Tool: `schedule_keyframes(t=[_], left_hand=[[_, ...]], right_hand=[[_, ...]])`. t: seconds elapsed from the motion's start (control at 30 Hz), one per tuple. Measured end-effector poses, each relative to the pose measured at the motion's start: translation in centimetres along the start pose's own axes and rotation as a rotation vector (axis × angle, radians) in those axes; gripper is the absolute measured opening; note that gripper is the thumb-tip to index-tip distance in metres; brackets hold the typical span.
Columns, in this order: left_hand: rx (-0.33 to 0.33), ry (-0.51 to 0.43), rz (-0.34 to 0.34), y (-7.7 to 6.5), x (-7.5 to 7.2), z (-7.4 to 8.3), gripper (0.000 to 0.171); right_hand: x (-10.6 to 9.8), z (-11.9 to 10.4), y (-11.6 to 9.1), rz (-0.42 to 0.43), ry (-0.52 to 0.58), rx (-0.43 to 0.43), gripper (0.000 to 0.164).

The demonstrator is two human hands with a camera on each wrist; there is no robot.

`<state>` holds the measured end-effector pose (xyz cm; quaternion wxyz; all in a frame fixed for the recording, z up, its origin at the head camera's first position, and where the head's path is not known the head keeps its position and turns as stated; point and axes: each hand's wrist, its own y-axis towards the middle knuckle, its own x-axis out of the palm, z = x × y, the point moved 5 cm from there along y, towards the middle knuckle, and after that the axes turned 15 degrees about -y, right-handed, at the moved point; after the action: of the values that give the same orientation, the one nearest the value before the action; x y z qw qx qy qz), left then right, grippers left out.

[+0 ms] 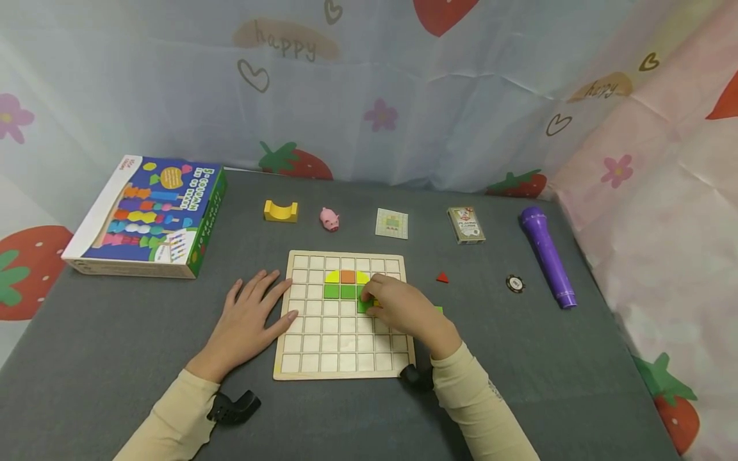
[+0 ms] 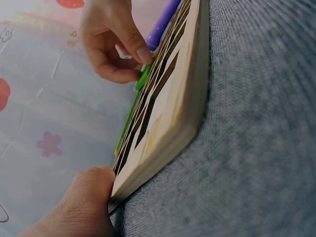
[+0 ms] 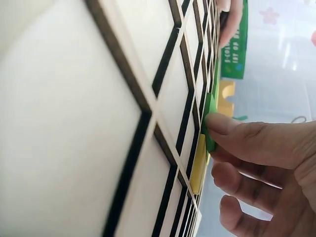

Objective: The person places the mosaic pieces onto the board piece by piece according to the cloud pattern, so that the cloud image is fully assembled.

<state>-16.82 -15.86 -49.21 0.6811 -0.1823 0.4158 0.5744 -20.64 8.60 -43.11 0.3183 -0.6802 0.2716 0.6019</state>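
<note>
A wooden grid board [image 1: 348,362] lies on the dark cloth. My left hand [image 1: 248,317] rests along its left edge, fingers spread and straight, with the thumb [image 2: 94,190] against the rim. Thumb and fingers of my right hand [image 1: 403,308] pinch a green tile [image 3: 210,101] close over the grid, right of the middle. A yellow tile [image 3: 198,168] sits in the grid beside it, mostly covered by this hand in the head view. Further up lie an orange square tile [image 1: 348,276] between rounded yellow pieces [image 1: 332,278], and green square tiles [image 1: 331,292] below them.
Right of the board lie a red triangle piece [image 1: 442,277], a black round token [image 1: 515,283] and a purple microphone-shaped stick [image 1: 548,256]. Behind it are a yellow block [image 1: 280,212], a pink pig figure [image 1: 329,219], a pattern card [image 1: 392,223] and a card box [image 1: 466,225]. A game box [image 1: 150,218] stands left.
</note>
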Motion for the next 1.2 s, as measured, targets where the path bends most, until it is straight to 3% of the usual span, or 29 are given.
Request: schedule_keyframes(t=[0.47,0.8,0.97,1.2], left_hand=[[-0.01,0.002,-0.004,0.1,-0.2,0.2,0.065],[-0.016,0.005,-0.01,0.1,-0.2,0.3,0.066],[-0.018,0.0,-0.01,0.0,-0.2,0.3,0.066],[-0.018,0.005,-0.016,0.0,-0.1,0.0,0.066]], right_hand=[[-0.2,-0.5,-0.2,-0.016,-0.039,-0.003,0.018],[-0.3,-0.5,-0.4,0.029,-0.015,0.01,0.011],[-1.1,1.7,-1.2,0.108,0.006,0.062,0.011],[-1.6,7.7,-3.4,0.09,-0.015,0.324,0.021]])
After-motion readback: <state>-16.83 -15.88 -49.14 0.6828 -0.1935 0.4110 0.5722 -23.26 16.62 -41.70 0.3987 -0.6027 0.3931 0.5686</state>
